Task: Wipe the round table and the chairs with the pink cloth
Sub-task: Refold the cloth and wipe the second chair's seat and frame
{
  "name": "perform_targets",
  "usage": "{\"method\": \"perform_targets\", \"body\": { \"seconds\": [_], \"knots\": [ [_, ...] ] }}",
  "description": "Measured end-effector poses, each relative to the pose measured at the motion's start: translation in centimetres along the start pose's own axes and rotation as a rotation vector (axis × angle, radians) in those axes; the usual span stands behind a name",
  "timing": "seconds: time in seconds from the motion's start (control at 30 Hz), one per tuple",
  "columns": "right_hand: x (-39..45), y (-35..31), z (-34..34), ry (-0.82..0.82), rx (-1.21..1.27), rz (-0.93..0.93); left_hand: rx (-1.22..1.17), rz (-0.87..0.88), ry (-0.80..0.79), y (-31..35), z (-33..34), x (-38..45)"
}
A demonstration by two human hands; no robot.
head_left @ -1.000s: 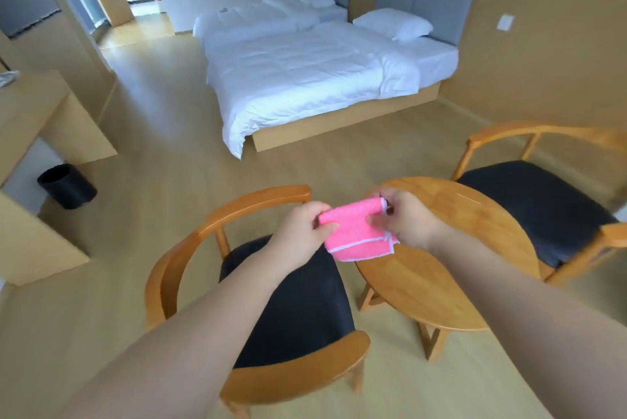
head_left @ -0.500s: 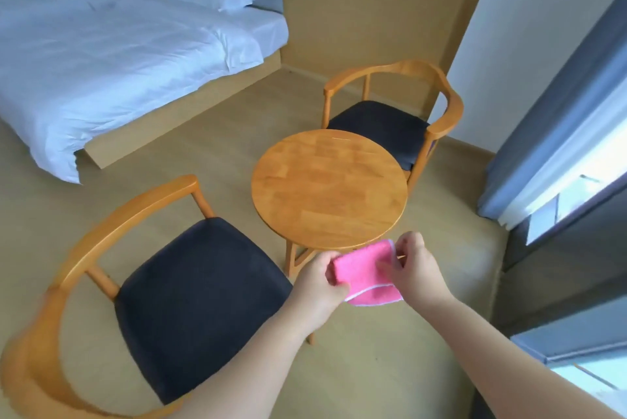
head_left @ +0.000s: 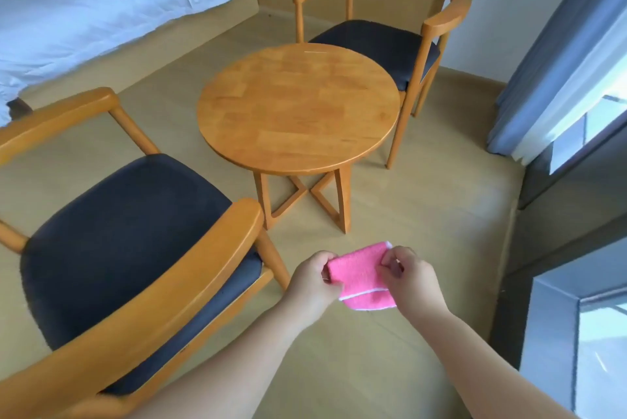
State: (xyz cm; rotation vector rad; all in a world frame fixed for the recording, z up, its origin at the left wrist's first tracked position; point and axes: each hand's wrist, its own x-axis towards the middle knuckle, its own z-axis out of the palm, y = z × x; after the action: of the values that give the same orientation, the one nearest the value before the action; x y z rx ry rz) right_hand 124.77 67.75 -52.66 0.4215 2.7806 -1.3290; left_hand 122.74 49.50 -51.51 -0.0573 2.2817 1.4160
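A folded pink cloth with a white hem hangs in the air between my two hands, in front of the round wooden table and below its near edge. My left hand pinches the cloth's left end and my right hand pinches its right end. One wooden armchair with a dark seat stands close at my left. A second armchair of the same kind stands behind the table, by the wall.
A bed with a white duvet fills the upper left. Grey-blue curtains and a window ledge run down the right side. Bare wooden floor lies between the table and the window.
The view has swung right and down, from the beds to the table and both chairs. The hands and cloth, first over the table's edge, now sit lower and nearer me, still gripping it.
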Motion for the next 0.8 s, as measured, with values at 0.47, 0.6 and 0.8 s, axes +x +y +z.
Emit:
{"method": "perform_targets", "body": {
  "seconds": [0.47,0.6,0.8],
  "knots": [
    [7.4,14.9,23.5,0.117,0.034,-0.413,-0.082,0.214,0.249,-25.0,3.6,11.2],
    [7.2,13.2,25.1,0.099,0.101,-0.45,-0.096,0.256,0.327,-24.9,1.9,10.0],
    [5.0,8.6,25.5,-0.061,0.165,-0.52,-0.076,0.294,0.518,-21.8,-1.0,6.0]
  ]
}}
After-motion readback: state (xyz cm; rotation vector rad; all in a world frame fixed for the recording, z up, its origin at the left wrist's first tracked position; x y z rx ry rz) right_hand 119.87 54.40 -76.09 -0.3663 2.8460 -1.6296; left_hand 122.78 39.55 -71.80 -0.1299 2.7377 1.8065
